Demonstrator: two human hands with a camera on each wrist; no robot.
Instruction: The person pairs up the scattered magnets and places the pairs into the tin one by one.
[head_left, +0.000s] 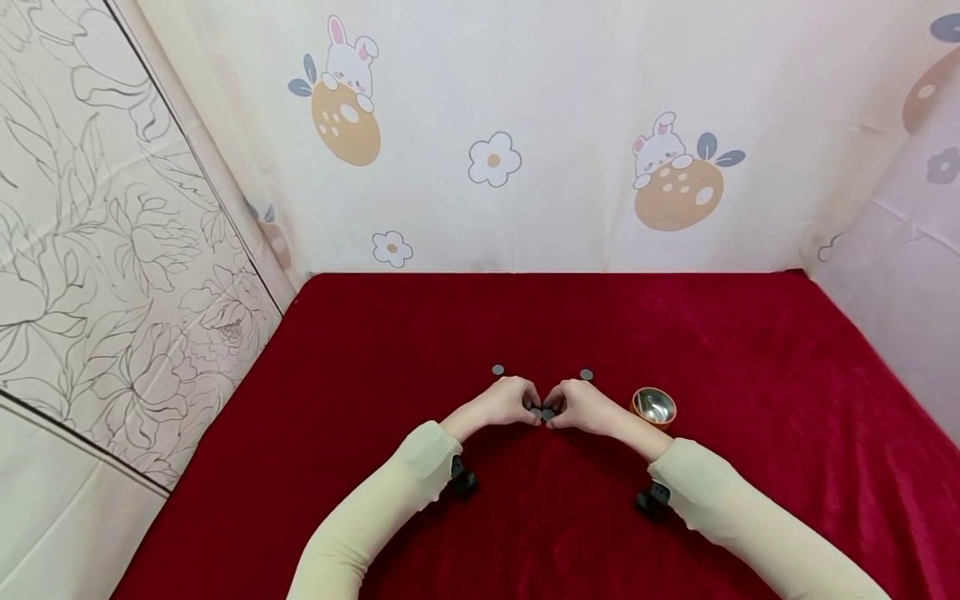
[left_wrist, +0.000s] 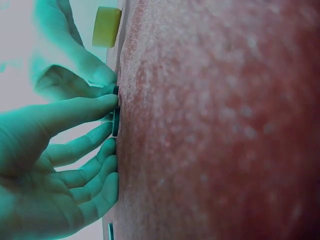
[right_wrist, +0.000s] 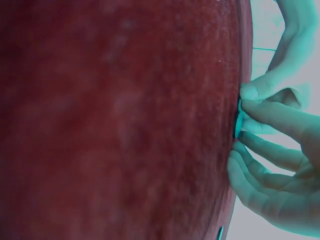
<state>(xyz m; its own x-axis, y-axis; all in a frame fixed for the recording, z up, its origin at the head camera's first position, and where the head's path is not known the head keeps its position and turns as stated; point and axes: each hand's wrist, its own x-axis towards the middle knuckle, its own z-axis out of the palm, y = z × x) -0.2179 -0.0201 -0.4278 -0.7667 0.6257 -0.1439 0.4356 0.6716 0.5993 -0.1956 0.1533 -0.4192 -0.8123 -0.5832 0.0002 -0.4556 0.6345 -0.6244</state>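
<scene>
While one gray disc [head_left: 536, 413] is pinched by the left hand [head_left: 510, 402], a second disc [head_left: 548, 414] alongside is pinched by the right hand [head_left: 587, 406].

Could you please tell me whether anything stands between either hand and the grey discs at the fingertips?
Nothing visible does: the left hand and right hand both pinch at the grey discs between them. The bowl stands off to the side, just beyond the right wrist.

Head view: high, forward-down. Wrist views: close, skimming the cloth [head_left: 420, 333]; both share my left hand [head_left: 508, 402] and right hand [head_left: 588, 407].
</scene>
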